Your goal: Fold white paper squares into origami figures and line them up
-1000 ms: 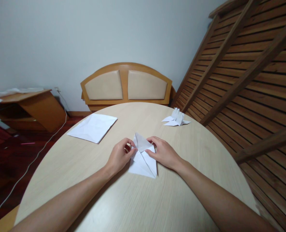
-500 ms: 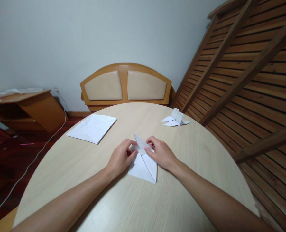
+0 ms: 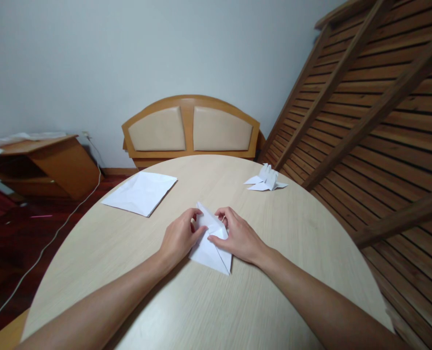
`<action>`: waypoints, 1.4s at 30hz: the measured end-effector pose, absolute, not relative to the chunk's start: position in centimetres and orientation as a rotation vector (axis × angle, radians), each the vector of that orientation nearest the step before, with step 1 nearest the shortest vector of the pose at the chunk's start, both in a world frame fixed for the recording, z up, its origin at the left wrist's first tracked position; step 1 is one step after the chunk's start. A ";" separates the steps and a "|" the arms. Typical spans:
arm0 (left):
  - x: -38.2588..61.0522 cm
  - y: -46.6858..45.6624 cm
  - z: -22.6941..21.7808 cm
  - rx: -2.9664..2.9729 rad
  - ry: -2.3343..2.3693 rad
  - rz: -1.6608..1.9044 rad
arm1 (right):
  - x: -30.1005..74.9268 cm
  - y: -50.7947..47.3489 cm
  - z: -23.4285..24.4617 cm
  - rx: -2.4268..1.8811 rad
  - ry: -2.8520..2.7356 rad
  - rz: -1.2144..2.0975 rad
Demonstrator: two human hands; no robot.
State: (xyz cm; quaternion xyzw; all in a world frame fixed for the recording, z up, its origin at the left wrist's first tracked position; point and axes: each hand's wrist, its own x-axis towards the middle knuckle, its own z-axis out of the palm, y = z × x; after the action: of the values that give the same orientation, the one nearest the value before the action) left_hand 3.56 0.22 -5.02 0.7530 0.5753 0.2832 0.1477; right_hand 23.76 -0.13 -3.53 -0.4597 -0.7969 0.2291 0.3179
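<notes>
A partly folded sheet of white paper (image 3: 211, 256) lies on the round table in front of me, its pointed top facing away and a crease running down towards the near right corner. My left hand (image 3: 182, 233) grips its left edge, thumb on top and fingers curled at the side. On the opposite edge, my right hand (image 3: 239, 236) pinches the paper, its thumb lying across the middle near the crease. The undersides of the folds are hidden by the fingers.
A stack of white paper (image 3: 140, 193) lies at the table's far left. Several folded paper figures (image 3: 267, 178) stand at the far right. The pale round table (image 3: 292, 272) has a wooden headboard (image 3: 189, 126) behind it and wooden slats (image 3: 365, 121) leaning on the right.
The folded paper has shifted slightly left and turned a little. My right thumb has slid inward and down across it, and the left hand has moved slightly.
</notes>
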 end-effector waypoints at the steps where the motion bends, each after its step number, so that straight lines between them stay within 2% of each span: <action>1: 3.5 0.2 -5.0 2.185 1.674 0.800 | 23.7 -0.2 -3.5 -1.195 -2.105 0.610; 6: 3.1 0.5 -4.9 2.267 1.742 0.720 | 23.8 -0.3 -3.6 -1.103 -2.192 0.650; 10: 2.9 0.7 -5.2 2.340 1.727 0.787 | 23.8 -0.4 -3.9 -1.052 -2.275 0.659; 16: 3.1 0.9 -5.8 2.538 1.407 0.975 | 24.0 0.0 -4.3 -1.016 -2.350 0.596; 27: 3.2 0.7 -6.1 2.587 1.350 0.496 | 26.2 1.1 -3.7 -0.949 -2.536 0.400; 42: 1.7 1.6 -6.4 2.578 1.728 0.323 | 27.3 1.7 -4.7 -1.013 -2.674 0.517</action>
State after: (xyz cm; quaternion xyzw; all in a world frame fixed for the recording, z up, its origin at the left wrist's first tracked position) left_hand 1.67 1.62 -6.36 0.8261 0.5539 0.1034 0.0106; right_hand 27.29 1.67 -4.67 -0.3463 -0.9139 0.1766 0.1173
